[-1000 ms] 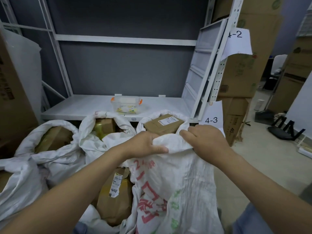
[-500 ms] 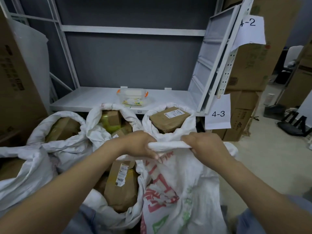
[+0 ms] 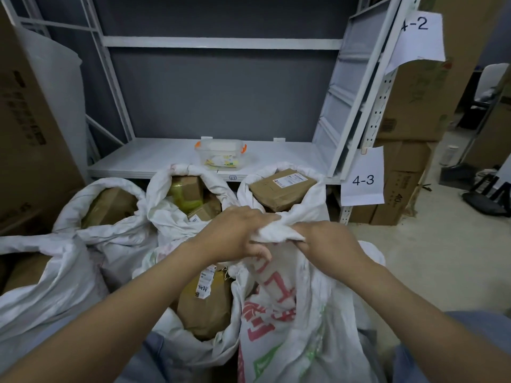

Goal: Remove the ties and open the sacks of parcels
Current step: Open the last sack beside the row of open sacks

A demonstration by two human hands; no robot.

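Label 4-2 (image 3: pixel 420 37), label 4-3 (image 3: pixel 362 179), sack (image 3: pixel 279 313) gripped

White printed sack (image 3: pixel 287 308), neck bunched (red lettering).

Dim even light; soft focus, edges bowed

Signs and numbers
Right of the right hand (image 3: pixel 329 244), an upper paper sign (image 3: pixel 420 37) read "4-2", a lower paper sign (image 3: pixel 362 179) "4-3", and a carton (image 3: pixel 398 194) "40". Under the left hand (image 3: pixel 235 236), a parcel label (image 3: pixel 204 286) bore "7434".
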